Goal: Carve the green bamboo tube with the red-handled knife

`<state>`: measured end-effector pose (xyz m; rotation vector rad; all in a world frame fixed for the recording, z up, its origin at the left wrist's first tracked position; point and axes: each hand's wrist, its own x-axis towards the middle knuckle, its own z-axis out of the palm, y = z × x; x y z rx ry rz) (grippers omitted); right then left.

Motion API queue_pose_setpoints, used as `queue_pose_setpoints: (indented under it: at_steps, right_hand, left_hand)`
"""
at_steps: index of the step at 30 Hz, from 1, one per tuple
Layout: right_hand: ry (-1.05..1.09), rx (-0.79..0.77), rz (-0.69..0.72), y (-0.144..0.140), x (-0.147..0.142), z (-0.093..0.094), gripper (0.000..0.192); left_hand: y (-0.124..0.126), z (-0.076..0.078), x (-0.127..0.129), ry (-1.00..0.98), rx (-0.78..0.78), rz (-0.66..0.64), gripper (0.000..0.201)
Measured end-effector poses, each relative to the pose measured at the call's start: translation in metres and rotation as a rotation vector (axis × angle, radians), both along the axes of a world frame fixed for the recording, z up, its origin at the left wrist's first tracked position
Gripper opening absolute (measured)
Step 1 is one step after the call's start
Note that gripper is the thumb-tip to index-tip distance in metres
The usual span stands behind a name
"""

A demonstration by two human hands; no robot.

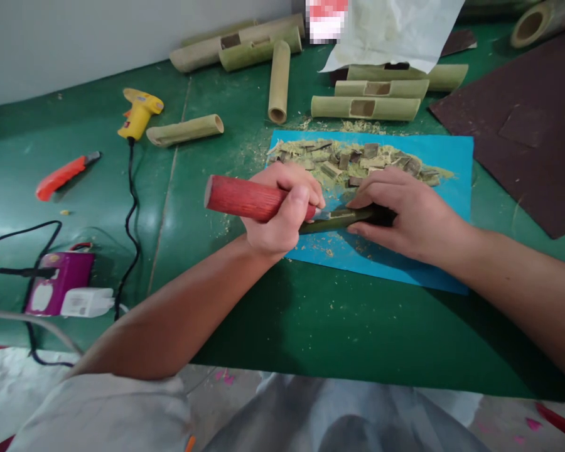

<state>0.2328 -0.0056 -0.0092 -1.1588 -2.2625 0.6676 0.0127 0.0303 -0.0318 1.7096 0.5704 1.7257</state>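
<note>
Left hand (282, 216) wrapped tight around the red wooden handle (245, 198), grip fully closed on it; the tool's metal end meets the dark bamboo piece (339, 220) lying on the blue mat (447, 163); right hand (405, 213) presses down over that piece, fingers curled on it; a heap of bamboo chips (358, 160) sits just behind; yellow glue gun (139, 113) and orange cutter (63, 176) well off left on the green counter (311, 314).
</note>
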Motion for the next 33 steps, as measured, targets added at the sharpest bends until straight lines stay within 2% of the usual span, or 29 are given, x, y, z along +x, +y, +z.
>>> queue_pose_setpoints:
  at_steps: [4,8,11,15,22,28,33]
  right_hand:
    - [0.005,0.000,0.002,0.000,0.000,0.001,0.010]
    - [0.003,-0.007,0.004,-0.001,0.000,0.001,0.009]
    - [0.003,-0.003,0.001,-0.001,0.000,0.001,0.011]
    - [-0.002,0.003,0.003,0.000,0.001,0.000,0.013]
    - [0.007,0.011,0.007,0.000,-0.001,-0.001,0.017]
    - [-0.003,0.012,0.008,0.000,0.000,0.000,0.015]
    - [-0.006,0.018,0.013,0.000,0.000,-0.001,0.014]
  left_hand:
    - [0.003,-0.003,-0.001,-0.005,0.010,-0.042,0.039]
    - [0.004,-0.004,-0.003,0.029,-0.054,-0.078,0.043]
    - [0.003,-0.003,-0.002,0.046,0.009,-0.088,0.036]
    - [0.002,0.003,-0.002,0.073,0.103,-0.091,0.030]
    - [-0.002,0.005,-0.002,0.046,0.053,-0.072,0.029]
    - [0.001,0.003,-0.001,-0.028,0.072,-0.028,0.034]
    - [0.003,0.001,-0.001,0.011,0.111,-0.052,0.030]
